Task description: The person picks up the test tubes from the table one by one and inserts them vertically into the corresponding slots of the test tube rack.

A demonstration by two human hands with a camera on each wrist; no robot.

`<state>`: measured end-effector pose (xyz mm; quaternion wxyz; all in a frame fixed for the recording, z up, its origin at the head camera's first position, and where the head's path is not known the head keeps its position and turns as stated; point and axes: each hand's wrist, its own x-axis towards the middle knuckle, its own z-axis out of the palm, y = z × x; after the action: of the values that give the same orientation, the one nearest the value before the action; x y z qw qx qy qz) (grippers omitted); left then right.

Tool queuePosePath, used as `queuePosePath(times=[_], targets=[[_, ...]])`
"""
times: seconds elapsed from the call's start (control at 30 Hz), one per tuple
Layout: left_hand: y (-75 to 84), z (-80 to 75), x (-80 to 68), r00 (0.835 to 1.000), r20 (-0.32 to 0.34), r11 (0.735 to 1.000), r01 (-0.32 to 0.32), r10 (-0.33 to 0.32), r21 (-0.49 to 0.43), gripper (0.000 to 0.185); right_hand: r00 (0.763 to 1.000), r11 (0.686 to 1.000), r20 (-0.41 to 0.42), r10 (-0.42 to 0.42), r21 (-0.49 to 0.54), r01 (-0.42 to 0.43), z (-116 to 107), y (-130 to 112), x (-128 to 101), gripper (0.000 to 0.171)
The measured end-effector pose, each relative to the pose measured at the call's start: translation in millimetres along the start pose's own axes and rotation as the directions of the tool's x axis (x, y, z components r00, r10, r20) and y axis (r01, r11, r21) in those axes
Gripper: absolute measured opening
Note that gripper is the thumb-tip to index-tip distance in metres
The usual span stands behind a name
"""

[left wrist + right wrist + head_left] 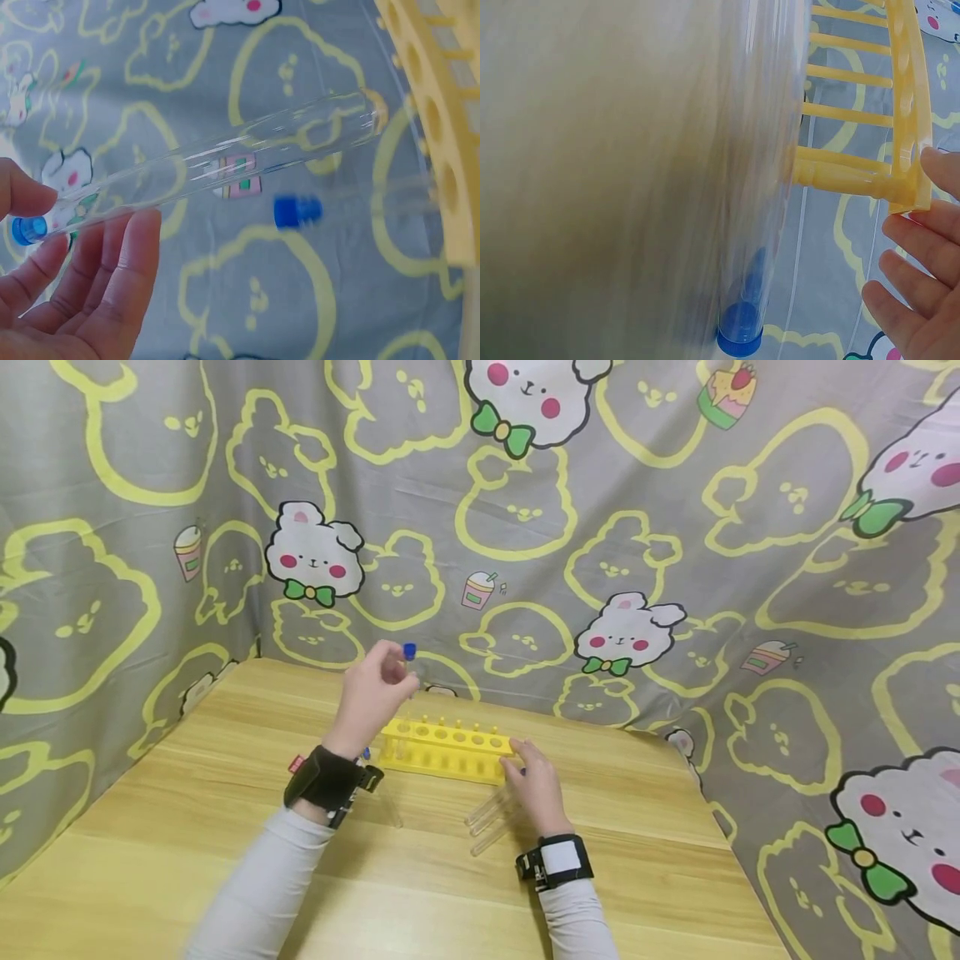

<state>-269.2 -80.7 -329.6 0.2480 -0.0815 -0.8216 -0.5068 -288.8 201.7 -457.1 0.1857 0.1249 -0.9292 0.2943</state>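
Note:
My left hand [375, 689] is raised over the left end of a yellow test tube rack [450, 737]. Between thumb and fingertips it pinches a clear test tube [225, 161] near its blue cap [28, 230]; the tube's rounded end points toward the rack in the left wrist view. Behind it shows a second, blurred blue-capped tube [296, 212], which reaches to the rack's end hole. My right hand [538, 785] grips the rack's right end, the thumb on the top bar and a finger beneath it, as the right wrist view shows.
Several clear tubes [489, 839] lie on the wooden table [420, 902] beside my right hand, one with its blue cap [740, 341] close to the right wrist camera. Another tube [392, 806] lies by my left wrist. A patterned grey curtain [420, 527] hangs around the table.

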Motion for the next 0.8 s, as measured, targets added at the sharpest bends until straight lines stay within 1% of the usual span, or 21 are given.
queuePosePath(times=[0.1,0.17,0.23,0.33,0.4,0.5,0.67,0.8], targets=[[3.7,14.9,5.3,0.999,-0.016,0.999,-0.042,0.041,-0.022,0.024,1.0,1.0,-0.018,-0.019,-0.004,0.019,0.4,0.2,-0.4,0.043],[2.6,25.0,8.5,0.998,-0.019,0.998,-0.053,0.052,-0.036,0.024,0.998,0.999,-0.042,-0.045,-0.019,0.044,0.8,0.1,-0.6,0.042],[-0.1,34.4,10.1,0.998,-0.019,0.997,-0.063,0.062,-0.041,0.025,0.998,0.999,-0.041,-0.045,-0.024,0.044,0.1,-0.6,-0.9,0.042],[-4.4,45.6,10.0,0.996,-0.032,0.996,-0.085,0.084,-0.02,0.025,0.999,1.0,-0.023,-0.025,-0.019,0.024,-0.6,-1.2,-1.1,0.043],[-6.8,50.4,8.6,0.993,-0.046,0.994,-0.105,0.105,0.01,0.024,1.0,1.0,0.002,0.004,-0.001,-0.004,-1.2,-1.4,-1.0,0.044],[-11.6,56.3,6.6,0.989,-0.069,0.99,-0.13,0.133,0.048,0.023,1.0,1.0,0.007,0.01,0.004,-0.01,-0.8,-0.3,-0.8,0.045],[-21.6,61.4,2.0,0.985,-0.099,0.988,-0.137,0.143,0.069,0.025,1.0,1.0,0.002,0.012,0.006,-0.012,-0.4,-0.6,-0.7,0.044],[-29.3,64.0,-1.9,0.983,-0.107,0.985,-0.141,0.151,0.097,0.023,1.0,1.0,0.001,0.012,-0.001,-0.012,0.3,-0.6,-0.5,0.044]])
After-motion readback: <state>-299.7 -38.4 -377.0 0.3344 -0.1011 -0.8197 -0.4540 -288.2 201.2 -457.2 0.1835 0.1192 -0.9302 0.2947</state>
